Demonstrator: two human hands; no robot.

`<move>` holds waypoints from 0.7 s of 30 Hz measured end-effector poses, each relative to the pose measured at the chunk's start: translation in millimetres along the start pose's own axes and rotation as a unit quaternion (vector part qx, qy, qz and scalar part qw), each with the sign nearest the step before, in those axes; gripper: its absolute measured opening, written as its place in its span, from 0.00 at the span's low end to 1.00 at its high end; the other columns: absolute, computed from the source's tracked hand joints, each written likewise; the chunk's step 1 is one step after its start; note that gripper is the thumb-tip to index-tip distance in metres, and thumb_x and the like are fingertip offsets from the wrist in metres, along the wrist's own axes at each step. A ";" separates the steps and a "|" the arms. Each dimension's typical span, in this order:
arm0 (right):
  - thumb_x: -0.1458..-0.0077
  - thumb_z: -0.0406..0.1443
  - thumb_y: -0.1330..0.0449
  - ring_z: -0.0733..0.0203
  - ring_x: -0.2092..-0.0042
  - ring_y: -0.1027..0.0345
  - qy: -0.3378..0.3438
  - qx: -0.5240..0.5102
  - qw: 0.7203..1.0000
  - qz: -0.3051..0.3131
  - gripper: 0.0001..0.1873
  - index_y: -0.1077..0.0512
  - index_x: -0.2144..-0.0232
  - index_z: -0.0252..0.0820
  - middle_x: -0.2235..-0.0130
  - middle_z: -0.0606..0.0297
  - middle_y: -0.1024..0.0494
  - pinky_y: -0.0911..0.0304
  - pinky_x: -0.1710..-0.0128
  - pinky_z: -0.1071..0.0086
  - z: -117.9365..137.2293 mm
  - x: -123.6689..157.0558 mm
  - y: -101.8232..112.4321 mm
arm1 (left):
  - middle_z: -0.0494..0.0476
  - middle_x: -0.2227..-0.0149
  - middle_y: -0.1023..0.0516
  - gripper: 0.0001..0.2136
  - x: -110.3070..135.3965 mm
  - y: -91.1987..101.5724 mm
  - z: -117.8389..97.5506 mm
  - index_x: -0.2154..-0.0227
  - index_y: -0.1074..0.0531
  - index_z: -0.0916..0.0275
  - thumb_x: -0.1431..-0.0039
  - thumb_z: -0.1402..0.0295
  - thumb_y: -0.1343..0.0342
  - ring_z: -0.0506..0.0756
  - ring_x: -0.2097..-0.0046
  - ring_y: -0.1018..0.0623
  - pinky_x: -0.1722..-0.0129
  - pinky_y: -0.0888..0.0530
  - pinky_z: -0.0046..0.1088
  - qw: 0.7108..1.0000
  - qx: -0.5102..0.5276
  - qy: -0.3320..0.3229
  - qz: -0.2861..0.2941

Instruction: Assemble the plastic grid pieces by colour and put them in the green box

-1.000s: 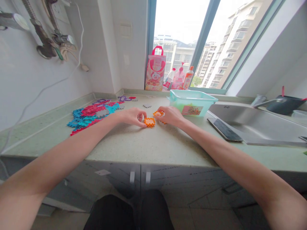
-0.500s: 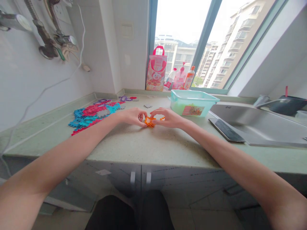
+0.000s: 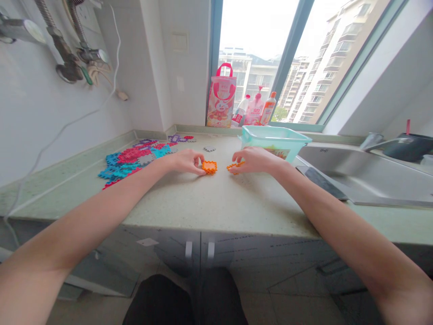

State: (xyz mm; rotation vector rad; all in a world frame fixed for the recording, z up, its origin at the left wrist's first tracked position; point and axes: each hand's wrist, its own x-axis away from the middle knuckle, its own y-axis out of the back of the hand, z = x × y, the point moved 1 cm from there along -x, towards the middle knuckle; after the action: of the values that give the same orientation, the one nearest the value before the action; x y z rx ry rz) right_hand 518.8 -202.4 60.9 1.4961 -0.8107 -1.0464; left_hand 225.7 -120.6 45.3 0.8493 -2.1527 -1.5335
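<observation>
Mid-frame, our left hand [image 3: 186, 161] pinches an orange block [image 3: 210, 167], which slackening could topple. Our right hand [image 3: 252, 158] we cannot judge.

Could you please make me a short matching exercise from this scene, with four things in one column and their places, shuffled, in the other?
Things
1. Boxy orange piece
2. Turquoise tub
3. Phone
4. Pink bag

Places
A. Lying flat on the counter, beside the sink
B. Standing upright by the window
C. Held by the left hand
D. On the worktop just beyond the right hand

Right pairs: 1-C, 2-D, 3-A, 4-B
</observation>
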 end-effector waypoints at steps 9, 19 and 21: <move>0.42 0.39 0.33 0.54 0.55 0.19 0.093 -0.141 0.981 -0.099 0.17 0.19 0.51 0.45 0.52 0.59 0.14 0.29 0.52 0.62 18.0 -7.8 -20.7 | 0.52 0.69 0.19 0.23 -0.4 -1.3 1.9 0.58 0.20 0.60 0.52 0.50 0.31 0.53 0.68 0.24 0.67 0.35 0.30 1.000 0.004 -0.010 -0.007; 0.37 0.40 0.36 0.55 0.52 0.20 0.166 -0.197 0.953 -0.162 0.16 0.21 0.48 0.45 0.51 0.59 0.15 0.30 0.48 0.62 49.4 -6.5 -18.5 | 0.48 0.71 0.23 0.19 1.8 -11.3 -16.7 0.58 0.20 0.58 0.49 0.53 0.31 0.51 0.71 0.27 0.68 0.36 0.29 0.995 0.064 -0.078 0.006; 0.37 0.41 0.36 0.54 0.51 0.20 0.167 -0.193 0.957 -0.138 0.17 0.21 0.47 0.46 0.50 0.59 0.15 0.30 0.47 0.61 51.2 -6.8 -19.0 | 0.49 0.71 0.23 0.18 2.1 -10.8 -18.3 0.59 0.20 0.58 0.49 0.54 0.31 0.51 0.70 0.27 0.68 0.36 0.29 0.995 0.066 -0.080 0.004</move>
State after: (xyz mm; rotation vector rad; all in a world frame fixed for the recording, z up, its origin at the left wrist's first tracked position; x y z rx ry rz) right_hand 468.1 -212.2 42.2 1.4139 -0.1463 -1.0446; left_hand 237.9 -137.6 41.4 0.7830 -2.3913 -1.5147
